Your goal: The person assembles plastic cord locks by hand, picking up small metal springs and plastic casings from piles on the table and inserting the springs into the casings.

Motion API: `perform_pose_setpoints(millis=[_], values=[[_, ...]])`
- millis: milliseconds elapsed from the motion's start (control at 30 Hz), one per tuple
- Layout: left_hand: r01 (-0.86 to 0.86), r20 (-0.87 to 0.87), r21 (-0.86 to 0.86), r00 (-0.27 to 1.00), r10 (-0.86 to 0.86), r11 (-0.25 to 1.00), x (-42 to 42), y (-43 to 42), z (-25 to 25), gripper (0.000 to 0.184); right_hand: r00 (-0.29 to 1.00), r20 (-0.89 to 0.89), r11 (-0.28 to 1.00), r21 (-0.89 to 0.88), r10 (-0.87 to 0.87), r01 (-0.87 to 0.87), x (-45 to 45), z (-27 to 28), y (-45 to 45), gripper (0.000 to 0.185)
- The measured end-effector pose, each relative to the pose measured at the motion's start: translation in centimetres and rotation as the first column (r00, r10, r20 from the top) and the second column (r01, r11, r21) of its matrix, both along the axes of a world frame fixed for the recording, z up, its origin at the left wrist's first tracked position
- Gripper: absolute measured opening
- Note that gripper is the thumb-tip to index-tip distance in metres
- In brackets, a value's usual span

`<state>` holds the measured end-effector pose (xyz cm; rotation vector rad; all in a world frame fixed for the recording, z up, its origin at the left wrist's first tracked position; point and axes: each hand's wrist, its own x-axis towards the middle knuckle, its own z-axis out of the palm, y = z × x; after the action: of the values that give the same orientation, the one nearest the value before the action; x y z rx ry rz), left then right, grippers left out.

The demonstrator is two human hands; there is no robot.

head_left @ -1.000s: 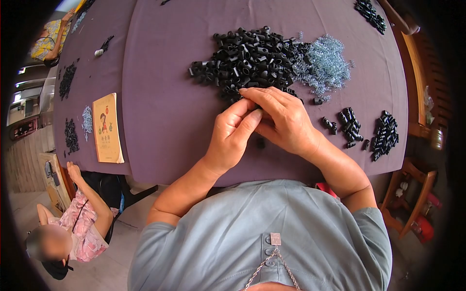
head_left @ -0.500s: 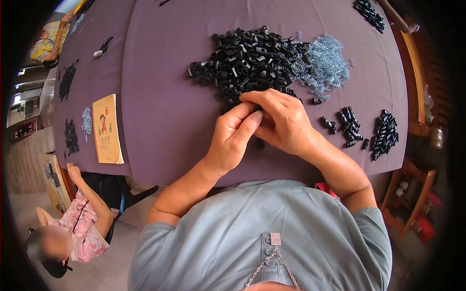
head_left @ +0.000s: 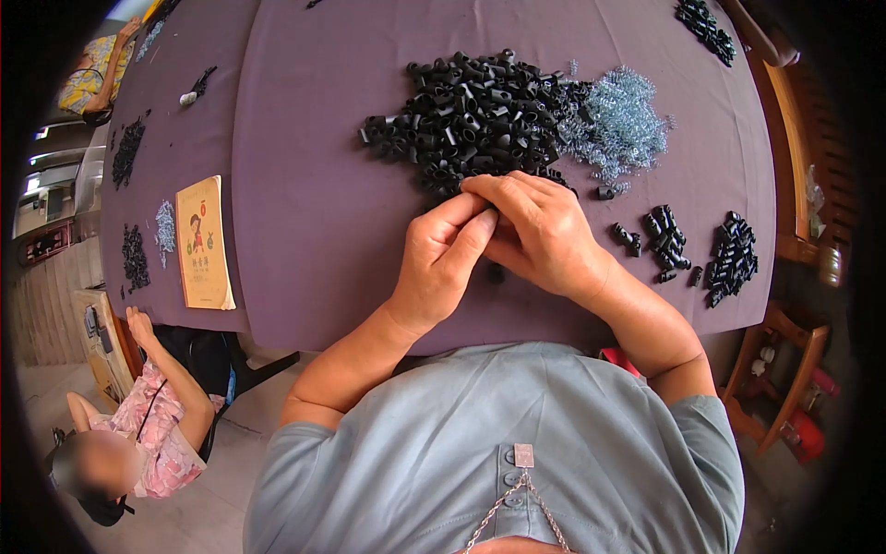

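Note:
My left hand (head_left: 441,258) and my right hand (head_left: 543,233) meet fingertip to fingertip just in front of a heap of small black plastic pieces (head_left: 475,115). Both are closed in a pinch, and whatever lies between the fingers is hidden by them. Touching the heap's right side is a pile of small silvery springs (head_left: 620,125). One loose black piece (head_left: 604,193) rests below the springs. A dark small part (head_left: 496,273) shows on the cloth under my hands.
To the right lie small groups of black parts (head_left: 666,242) and a denser pile (head_left: 734,261). A worn booklet (head_left: 205,245) is at the left on the purple cloth (head_left: 314,185). A person in a pink top (head_left: 171,420) sits lower left; another person's arm (head_left: 111,69) shows upper left.
My hands stay pressed together in nearly the same place, with only a slight shift of the fingers. The piles look the same; the view has moved very slightly.

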<state>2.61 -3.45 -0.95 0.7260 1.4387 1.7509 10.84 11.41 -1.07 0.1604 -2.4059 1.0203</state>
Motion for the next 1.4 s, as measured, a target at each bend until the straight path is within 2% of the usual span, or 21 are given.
perform_pose_setpoints(millis=[567,667,767,967,1067,1267,1400], values=[[0.052,-0.014,0.026,0.999,-0.052,0.998,0.05,0.10,0.11,0.022,0.999,0.032,0.999,0.045,0.005,-0.007,0.24,0.26,0.11,0.054],[-0.018,0.025,0.018,1.000,0.017,1.000,0.54,0.21,-0.25,0.023,1.000,0.029,0.999,0.034,0.002,-0.003,0.14,0.19,0.10,0.054],[-0.017,0.069,0.018,0.997,0.015,1.000,0.55,0.29,-0.13,0.024,1.000,0.015,0.999,0.051,0.000,0.000,0.10,-0.18,0.08,0.054],[0.019,0.002,-0.041,1.000,-0.019,0.999,0.03,-0.05,-0.41,0.024,0.999,0.052,0.996,0.087,-0.013,0.009,0.20,0.17,-0.27,0.054],[-0.017,0.030,-0.019,0.999,0.018,1.000,0.60,0.29,-0.08,0.023,0.999,-0.008,0.995,0.089,-0.040,0.040,0.02,0.01,-0.20,0.048],[0.044,0.081,-0.024,0.996,-0.042,0.999,0.02,0.14,-0.44,0.021,0.999,0.032,0.998,0.063,0.002,-0.004,0.15,-0.17,0.15,0.053],[0.038,0.003,-0.015,0.999,-0.038,0.999,0.20,-0.12,-0.21,0.020,1.000,-0.007,0.999,0.050,0.012,-0.012,0.20,-0.16,0.09,0.051]])
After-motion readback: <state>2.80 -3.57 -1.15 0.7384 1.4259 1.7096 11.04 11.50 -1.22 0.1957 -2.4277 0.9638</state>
